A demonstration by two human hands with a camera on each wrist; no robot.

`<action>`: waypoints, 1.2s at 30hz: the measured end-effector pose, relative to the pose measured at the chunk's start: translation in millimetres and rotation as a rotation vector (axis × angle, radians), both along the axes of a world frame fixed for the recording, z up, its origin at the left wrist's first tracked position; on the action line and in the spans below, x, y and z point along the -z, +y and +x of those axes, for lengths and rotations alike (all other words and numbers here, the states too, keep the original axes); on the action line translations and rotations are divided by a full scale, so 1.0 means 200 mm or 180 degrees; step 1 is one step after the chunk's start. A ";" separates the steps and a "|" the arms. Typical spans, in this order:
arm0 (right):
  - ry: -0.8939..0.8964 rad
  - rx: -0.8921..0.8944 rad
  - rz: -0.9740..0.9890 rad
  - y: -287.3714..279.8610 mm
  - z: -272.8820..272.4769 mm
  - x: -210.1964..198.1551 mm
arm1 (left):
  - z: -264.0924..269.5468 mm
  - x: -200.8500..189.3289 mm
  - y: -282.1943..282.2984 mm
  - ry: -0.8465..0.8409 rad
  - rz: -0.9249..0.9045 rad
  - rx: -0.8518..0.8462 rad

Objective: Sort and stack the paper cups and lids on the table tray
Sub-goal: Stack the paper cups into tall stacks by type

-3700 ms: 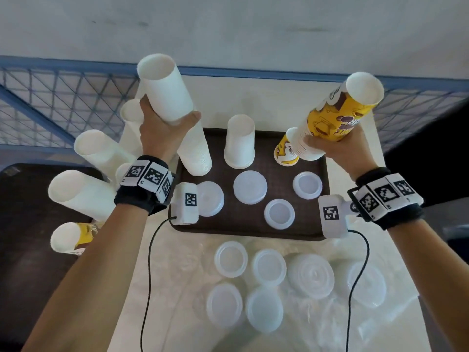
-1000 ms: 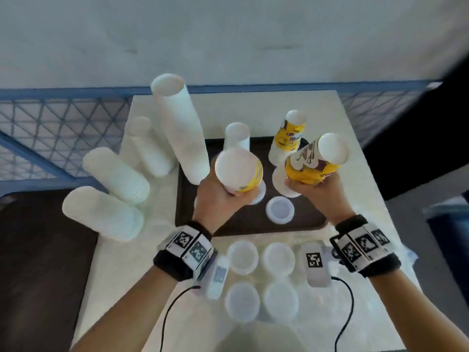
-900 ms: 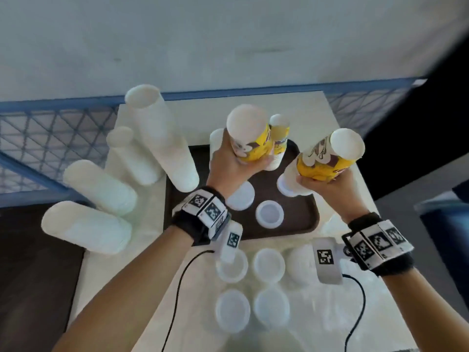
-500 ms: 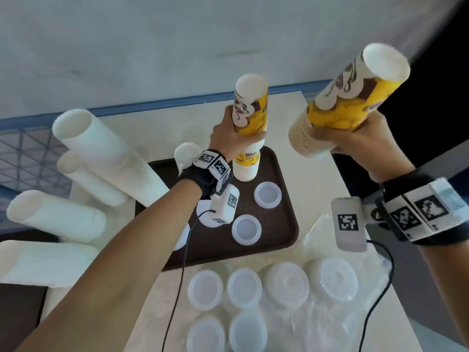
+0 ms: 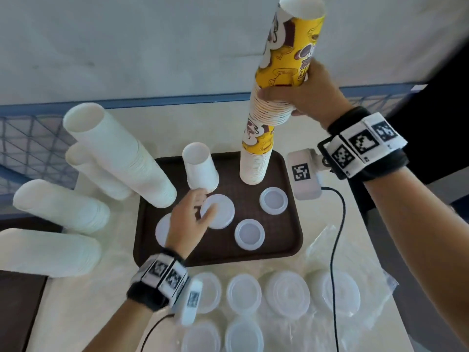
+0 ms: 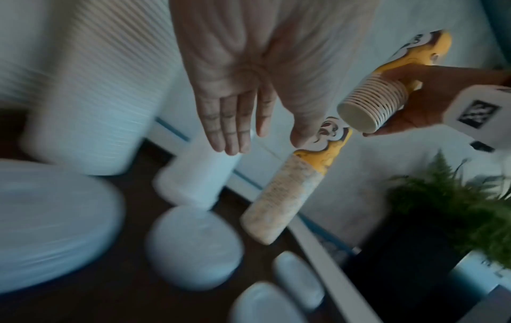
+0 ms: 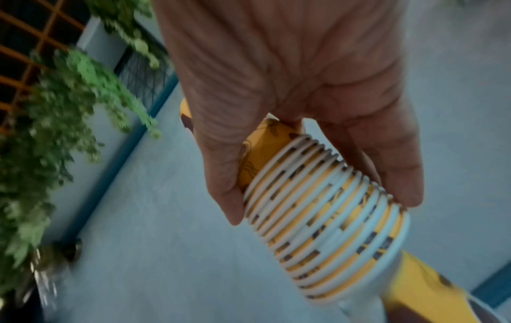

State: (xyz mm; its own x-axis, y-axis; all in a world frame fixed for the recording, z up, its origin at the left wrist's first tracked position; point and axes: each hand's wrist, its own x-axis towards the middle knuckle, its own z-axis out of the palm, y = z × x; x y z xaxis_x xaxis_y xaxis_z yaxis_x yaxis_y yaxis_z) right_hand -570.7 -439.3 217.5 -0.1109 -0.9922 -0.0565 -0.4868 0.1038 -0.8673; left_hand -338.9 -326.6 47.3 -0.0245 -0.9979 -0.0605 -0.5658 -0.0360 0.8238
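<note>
A brown tray [image 5: 291, 240] holds an upright stack of yellow printed cups [image 5: 255, 161] [image 6: 287, 192] and a short white cup stack [image 5: 200, 168]. My right hand [image 5: 286, 97] [image 7: 318, 174] grips a second yellow cup stack [image 5: 286, 54] [image 7: 326, 214] [image 6: 373, 102], tilted, with its open end at the top of the standing stack. I cannot tell if they are nested. My left hand [image 5: 204, 203] [image 6: 229, 131] is open, fingers straight, low over a white lid [image 5: 220, 212] on the tray. Two more lids [image 5: 273, 201] [image 5: 250, 234] lie to its right, and another [image 5: 161, 228] is half hidden under the hand.
Several tall white cup stacks [image 5: 119, 153] [image 5: 58, 207] [image 5: 48, 252] stand on the table left of the tray. Clear lids [image 5: 243, 293] [image 5: 286, 293] lie on plastic wrap [image 5: 375, 275] in front of it. A blue mesh railing [image 5: 30, 138] runs behind.
My left hand has let go of the yellow stack, left it standing on the tray and dropped toward the white lid. My right hand swung its stack over the standing one.
</note>
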 end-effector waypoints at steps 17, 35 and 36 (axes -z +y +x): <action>0.0051 0.1374 -0.1020 0.37 0.43 0.53 | 0.86 0.21 0.69 0.0233 0.0259 -0.2777; 0.0267 -0.1628 0.1102 0.29 1.90 0.95 | 1.27 0.32 0.37 0.0786 0.0243 -0.2443; 0.0310 -0.1643 0.1182 0.27 1.93 0.97 | 1.28 0.32 0.36 0.0782 0.0283 -0.2449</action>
